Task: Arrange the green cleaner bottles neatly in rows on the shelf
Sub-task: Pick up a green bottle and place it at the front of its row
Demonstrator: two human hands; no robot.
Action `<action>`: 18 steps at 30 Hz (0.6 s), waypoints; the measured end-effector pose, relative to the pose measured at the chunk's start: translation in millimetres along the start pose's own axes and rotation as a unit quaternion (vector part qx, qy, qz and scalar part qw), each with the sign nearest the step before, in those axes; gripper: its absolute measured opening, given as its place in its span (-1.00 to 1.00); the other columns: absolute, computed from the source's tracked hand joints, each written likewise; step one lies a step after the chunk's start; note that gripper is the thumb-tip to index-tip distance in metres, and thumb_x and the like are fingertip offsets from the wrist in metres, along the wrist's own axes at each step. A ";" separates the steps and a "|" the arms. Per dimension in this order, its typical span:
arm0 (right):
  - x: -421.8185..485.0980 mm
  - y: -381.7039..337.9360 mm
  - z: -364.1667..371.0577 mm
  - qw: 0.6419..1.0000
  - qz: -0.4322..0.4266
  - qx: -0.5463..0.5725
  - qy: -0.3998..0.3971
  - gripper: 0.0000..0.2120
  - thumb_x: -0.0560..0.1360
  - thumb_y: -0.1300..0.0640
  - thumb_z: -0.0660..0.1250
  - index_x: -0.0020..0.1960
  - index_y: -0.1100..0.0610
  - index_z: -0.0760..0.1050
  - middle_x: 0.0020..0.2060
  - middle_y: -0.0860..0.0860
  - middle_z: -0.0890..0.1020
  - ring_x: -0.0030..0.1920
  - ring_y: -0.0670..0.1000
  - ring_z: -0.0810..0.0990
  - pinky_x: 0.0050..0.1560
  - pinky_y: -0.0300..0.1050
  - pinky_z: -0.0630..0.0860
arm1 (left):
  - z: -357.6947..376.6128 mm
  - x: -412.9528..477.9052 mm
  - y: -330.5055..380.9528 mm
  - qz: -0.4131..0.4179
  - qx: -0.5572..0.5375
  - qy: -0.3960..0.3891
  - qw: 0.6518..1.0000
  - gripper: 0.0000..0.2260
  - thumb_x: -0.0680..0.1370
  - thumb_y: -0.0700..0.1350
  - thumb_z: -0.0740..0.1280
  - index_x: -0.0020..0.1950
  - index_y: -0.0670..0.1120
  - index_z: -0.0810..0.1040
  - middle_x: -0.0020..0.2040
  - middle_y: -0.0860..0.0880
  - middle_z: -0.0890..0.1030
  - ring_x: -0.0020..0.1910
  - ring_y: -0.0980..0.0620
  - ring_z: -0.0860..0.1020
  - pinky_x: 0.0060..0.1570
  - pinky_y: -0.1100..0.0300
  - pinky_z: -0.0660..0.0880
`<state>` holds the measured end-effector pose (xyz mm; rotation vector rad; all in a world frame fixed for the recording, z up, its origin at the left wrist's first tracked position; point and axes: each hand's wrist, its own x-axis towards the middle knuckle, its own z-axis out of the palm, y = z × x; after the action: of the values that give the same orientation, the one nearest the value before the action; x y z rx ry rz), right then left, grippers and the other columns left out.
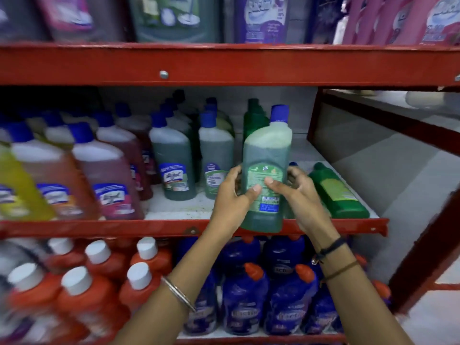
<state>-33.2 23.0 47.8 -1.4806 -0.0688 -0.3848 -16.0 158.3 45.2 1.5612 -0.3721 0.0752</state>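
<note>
Both hands, left [232, 195] and right [296, 192], clasp the green bottle [266, 170] upright (blue cap up, label facing the camera).

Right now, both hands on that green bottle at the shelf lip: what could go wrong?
1. The held green bottle hangs past the red shelf edge; a slip could drop it onto the purple bottles below.
2. Setting it down may hit the lying green bottle beside the right hand.
</note>
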 end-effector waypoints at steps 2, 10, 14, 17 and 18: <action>0.7 1.3 30.8 0.999 -0.011 -0.003 -0.033 -0.71 0.37 0.33 0.41 0.04 0.14 0.47 -0.06 0.04 0.64 -0.08 -0.03 0.64 -0.09 -0.23 0.61 | -29.8 -6.6 -0.5 0.027 0.032 0.043 0.998 -0.59 0.47 -0.29 0.34 0.28 -0.05 0.39 0.13 -0.07 0.56 0.08 0.02 0.54 0.16 -0.01 0.52; 22.7 15.4 129.5 0.981 -0.059 -0.122 -0.141 -0.47 0.36 0.36 0.43 0.26 0.19 0.33 0.17 0.13 0.56 0.15 0.03 0.55 0.14 -0.19 0.55 | -122.6 -1.3 -19.7 0.082 0.134 0.163 0.974 -0.44 0.34 -0.28 0.33 0.31 -0.03 0.35 0.24 -0.12 0.50 0.24 -0.08 0.47 0.27 -0.14 0.42; 30.8 31.9 155.9 0.979 -0.053 -0.143 -0.138 -0.47 0.34 0.33 0.45 0.24 0.11 0.36 0.16 0.13 0.58 0.17 0.06 0.57 0.23 0.02 0.52 | -145.0 5.6 -35.4 0.079 0.151 0.176 0.969 -0.42 0.37 -0.32 0.32 0.37 -0.10 0.30 0.29 -0.14 0.47 0.29 -0.10 0.43 0.31 -0.14 0.39; 31.4 44.7 165.2 0.982 -0.038 -0.138 -0.125 -0.50 0.33 0.32 0.46 0.19 0.08 0.36 0.08 0.05 0.61 0.15 0.05 0.58 0.21 0.05 0.52 | -151.2 6.7 -43.2 0.068 0.156 0.185 0.968 -0.44 0.39 -0.37 0.31 0.37 -0.13 0.30 0.29 -0.14 0.46 0.29 -0.09 0.42 0.30 -0.13 0.39; 30.1 46.7 168.2 0.986 -0.026 -0.122 -0.113 -0.52 0.34 0.33 0.46 0.17 0.10 0.36 0.03 -0.01 0.60 0.12 0.04 0.58 0.18 0.00 0.53 | -152.1 6.6 -45.4 0.063 0.161 0.187 0.967 -0.44 0.41 -0.36 0.30 0.38 -0.12 0.28 0.29 -0.13 0.45 0.30 -0.08 0.41 0.31 -0.10 0.39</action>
<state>40.4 182.9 28.4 -1.7647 -0.2488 -0.2710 31.0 305.6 8.5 1.7966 -0.1633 0.5458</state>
